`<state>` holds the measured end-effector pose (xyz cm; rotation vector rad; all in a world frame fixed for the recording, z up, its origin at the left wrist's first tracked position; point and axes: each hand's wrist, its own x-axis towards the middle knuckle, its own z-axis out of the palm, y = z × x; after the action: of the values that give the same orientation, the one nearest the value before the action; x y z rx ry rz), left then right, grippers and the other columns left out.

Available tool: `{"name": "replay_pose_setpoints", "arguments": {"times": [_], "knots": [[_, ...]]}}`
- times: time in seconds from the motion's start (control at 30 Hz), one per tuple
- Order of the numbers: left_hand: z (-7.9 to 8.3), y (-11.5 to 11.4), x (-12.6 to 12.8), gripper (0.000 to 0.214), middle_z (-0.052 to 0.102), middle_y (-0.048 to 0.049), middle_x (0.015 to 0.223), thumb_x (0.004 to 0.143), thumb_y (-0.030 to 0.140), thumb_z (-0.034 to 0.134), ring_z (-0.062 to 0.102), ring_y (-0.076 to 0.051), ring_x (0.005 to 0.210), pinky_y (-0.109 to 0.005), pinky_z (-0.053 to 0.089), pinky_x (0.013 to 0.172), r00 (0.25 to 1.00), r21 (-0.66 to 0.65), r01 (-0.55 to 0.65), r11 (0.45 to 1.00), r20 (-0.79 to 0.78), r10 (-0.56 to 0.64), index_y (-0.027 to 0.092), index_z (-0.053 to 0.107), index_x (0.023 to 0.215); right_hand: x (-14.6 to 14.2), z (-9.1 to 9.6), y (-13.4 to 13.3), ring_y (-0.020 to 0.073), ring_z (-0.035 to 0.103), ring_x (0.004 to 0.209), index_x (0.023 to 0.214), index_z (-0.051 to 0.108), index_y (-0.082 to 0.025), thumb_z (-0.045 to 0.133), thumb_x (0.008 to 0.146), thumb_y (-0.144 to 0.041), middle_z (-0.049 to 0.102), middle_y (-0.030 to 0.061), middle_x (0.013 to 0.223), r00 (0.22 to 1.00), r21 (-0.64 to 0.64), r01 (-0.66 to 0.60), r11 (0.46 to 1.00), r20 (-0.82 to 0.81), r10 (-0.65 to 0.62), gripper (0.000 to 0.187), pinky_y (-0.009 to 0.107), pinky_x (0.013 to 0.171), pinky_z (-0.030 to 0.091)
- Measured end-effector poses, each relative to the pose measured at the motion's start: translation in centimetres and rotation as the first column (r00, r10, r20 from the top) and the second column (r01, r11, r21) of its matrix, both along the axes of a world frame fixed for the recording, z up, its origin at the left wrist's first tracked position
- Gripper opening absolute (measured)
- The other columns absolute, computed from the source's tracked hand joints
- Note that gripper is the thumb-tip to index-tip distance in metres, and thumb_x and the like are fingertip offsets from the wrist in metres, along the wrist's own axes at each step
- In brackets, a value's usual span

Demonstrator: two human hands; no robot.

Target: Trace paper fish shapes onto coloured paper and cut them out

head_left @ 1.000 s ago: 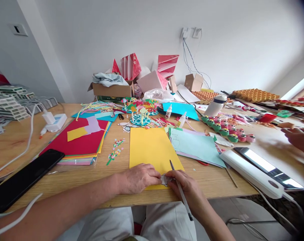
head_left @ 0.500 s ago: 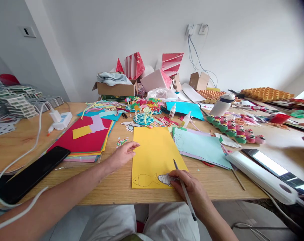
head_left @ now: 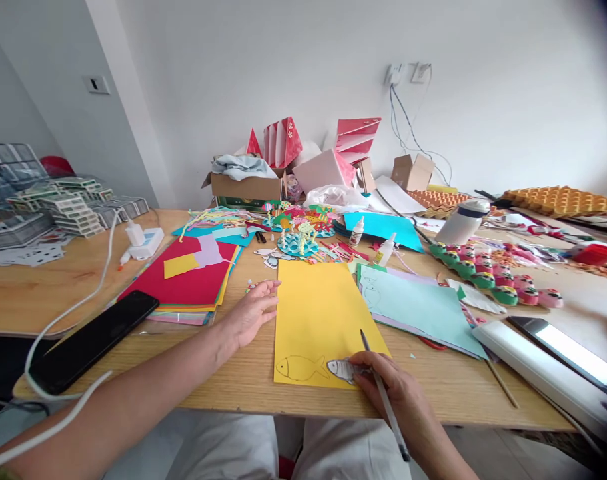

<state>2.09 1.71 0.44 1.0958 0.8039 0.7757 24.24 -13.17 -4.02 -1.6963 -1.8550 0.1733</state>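
Note:
A sheet of yellow paper [head_left: 323, 313] lies in front of me, with a fish outline [head_left: 299, 368] drawn near its bottom left corner. My right hand [head_left: 391, 383] rests at the sheet's lower right, shut around a pen [head_left: 383, 393] whose dark end points away from me. The fingers of that hand also touch a grey-and-white paper fish cutout [head_left: 340, 369]; its tail end is hidden under them. Beside the sheet's left edge is my left hand [head_left: 256, 313], open and holding nothing, its fingertips close to the edge.
Coloured paper stacks lie left, topped by red paper [head_left: 193, 280], and right, topped by pale green paper [head_left: 413, 297]. A black phone [head_left: 98, 340] and white cable [head_left: 78, 287] are at left. Glue bottles [head_left: 356, 231] stand behind; a white device [head_left: 528, 373] lies at right.
The whole view has shifted, so things appear farther right and a little lower. My left hand's fingers are spread more. The right hand keeps its hold on the pen beside the fish cutout.

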Motion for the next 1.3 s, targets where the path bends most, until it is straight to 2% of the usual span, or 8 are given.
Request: {"name": "replay_pose_setpoints", "arguments": {"times": [0.33, 0.47, 0.6, 0.77, 1.03, 1.2, 1.27, 1.3], "knots": [[-0.6, 0.7, 0.1, 0.026, 0.047, -0.0057, 0.116, 0.076, 0.014, 0.046, 0.051, -0.011, 0.097, -0.023, 0.042, 0.078, 0.998, -0.014, -0.053, 0.999, -0.028, 0.052, 0.021, 0.044, 0.101, 0.0, 0.1, -0.1, 0.0176, 0.063, 0.073, 0.086, 0.057, -0.023, 0.05, 0.08, -0.021, 0.067, 0.0038, 0.082, 1.0, -0.012, -0.017, 1.0, -0.018, 0.017, 0.01, 0.027, 0.063, 0.05], [-0.5, 0.8, 0.0, 0.033, 0.056, -0.0041, 0.097, 0.076, 0.015, 0.045, 0.056, -0.009, 0.081, -0.023, 0.043, 0.074, 0.994, 0.035, 0.058, 0.998, -0.093, -0.054, 0.021, 0.041, 0.108, 0.0, 0.1, -0.1, 0.0171, 0.063, 0.072, 0.087, 0.057, -0.022, 0.05, 0.079, -0.02, 0.066, 0.0033, 0.081, 1.0, -0.025, -0.002, 1.0, -0.008, 0.002, 0.011, 0.026, 0.062, 0.05], [-0.8, 1.1, -0.1, 0.029, 0.056, -0.0009, 0.079, 0.07, 0.02, 0.052, 0.053, -0.01, 0.066, -0.02, 0.04, 0.057, 0.95, 0.146, 0.218, 0.965, -0.257, -0.176, 0.017, 0.054, 0.099, -0.1, 0.3, -0.1, 0.0169, 0.063, 0.071, 0.086, 0.057, -0.022, 0.05, 0.078, -0.019, 0.066, 0.0031, 0.079, 1.0, -0.011, 0.003, 1.0, 0.001, -0.003, 0.011, 0.026, 0.061, 0.05], [-1.7, 1.7, 0.3, 0.022, 0.04, 0.0071, 0.053, 0.06, 0.012, 0.055, 0.035, -0.007, 0.044, -0.019, 0.025, 0.042, 0.846, 0.302, 0.318, 0.899, -0.519, -0.126, 0.014, 0.059, 0.081, -0.6, 0.4, -0.2, 0.0167, 0.062, 0.072, 0.087, 0.057, -0.022, 0.048, 0.08, -0.02, 0.066, 0.0036, 0.081, 1.0, -0.003, -0.018, 1.0, 0.002, 0.018, 0.011, 0.026, 0.062, 0.049], [-1.9, 2.4, -0.6, 0.027, 0.043, 0.0066, 0.055, 0.061, 0.009, 0.053, 0.043, -0.011, 0.049, -0.021, 0.031, 0.047, 0.697, 0.482, 0.451, 0.752, -0.716, 0.041, 0.018, 0.054, 0.086, -1.3, 0.3, -0.1, 0.0171, 0.061, 0.076, 0.089, 0.055, -0.023, 0.046, 0.081, -0.017, 0.066, 0.0036, 0.083, 0.998, 0.008, -0.054, 0.998, 0.012, 0.054, 0.013, 0.027, 0.064, 0.048], [0.0, 1.3, -1.1, 0.035, 0.059, -0.002, 0.081, 0.069, 0.012, 0.056, 0.055, -0.02, 0.079, -0.028, 0.039, 0.069, 0.662, 0.594, 0.519, 0.615, -0.734, 0.151, 0.022, 0.053, 0.102, -1.2, 0.3, 0.0, 0.0168, 0.062, 0.073, 0.088, 0.055, -0.022, 0.046, 0.08, -0.016, 0.066, 0.0038, 0.08, 0.998, 0.041, -0.065, 0.997, 0.002, 0.065, 0.014, 0.027, 0.062, 0.048], [0.7, 0.5, -0.2, 0.026, 0.061, -0.0035, 0.09, 0.073, 0.01, 0.051, 0.055, -0.021, 0.087, -0.03, 0.038, 0.078, 0.67, 0.617, 0.6, 0.509, -0.736, 0.102, 0.022, 0.058, 0.095, -1.2, 0.3, 0.1, 0.0162, 0.062, 0.071, 0.087, 0.056, -0.023, 0.048, 0.079, -0.015, 0.066, 0.0029, 0.079, 0.998, 0.037, -0.058, 0.998, 0.001, 0.058, 0.013, 0.026, 0.061, 0.048], [0.9, 0.1, 0.4, 0.023, 0.062, -0.0037, 0.09, 0.075, 0.008, 0.049, 0.055, -0.02, 0.089, -0.029, 0.037, 0.08, 0.671, 0.622, 0.657, 0.426, -0.74, 0.045, 0.022, 0.06, 0.089, -1.2, 0.3, 0.1, 0.0161, 0.062, 0.071, 0.086, 0.056, -0.023, 0.048, 0.079, -0.015, 0.066, 0.0025, 0.079, 0.999, 0.03, -0.054, 0.998, 0.002, 0.054, 0.013, 0.026, 0.061, 0.047]]}}
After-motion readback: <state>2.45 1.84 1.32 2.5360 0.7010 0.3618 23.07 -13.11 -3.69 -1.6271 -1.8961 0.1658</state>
